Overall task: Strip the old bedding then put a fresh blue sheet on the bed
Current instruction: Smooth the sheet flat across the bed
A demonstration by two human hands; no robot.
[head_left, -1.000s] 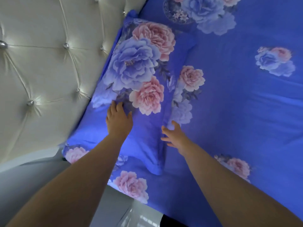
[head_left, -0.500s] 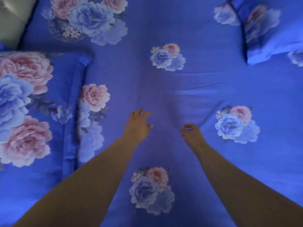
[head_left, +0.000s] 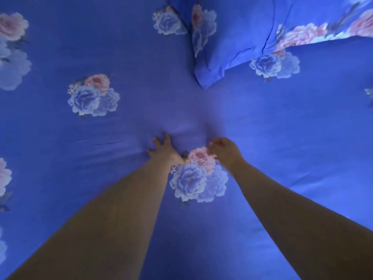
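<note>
Both hands have moved along the blue sheet (head_left: 302, 128) toward one pillow (head_left: 238, 35), now nearer. Left hand (head_left: 164, 151) presses it flat, fingers spread; right hand (head_left: 224, 150), curled beside, pinches the cloth.

Single head-worn view, looking steeply down (wide-angle), close over the blue sheet (head_left: 282, 138), forearms reaching forward

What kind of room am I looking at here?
Most likely a bedroom: a blue floral sheet fills the view, a matching pillow lies on it, and the left hand presses the sheet while the right hand rests on it.
</note>
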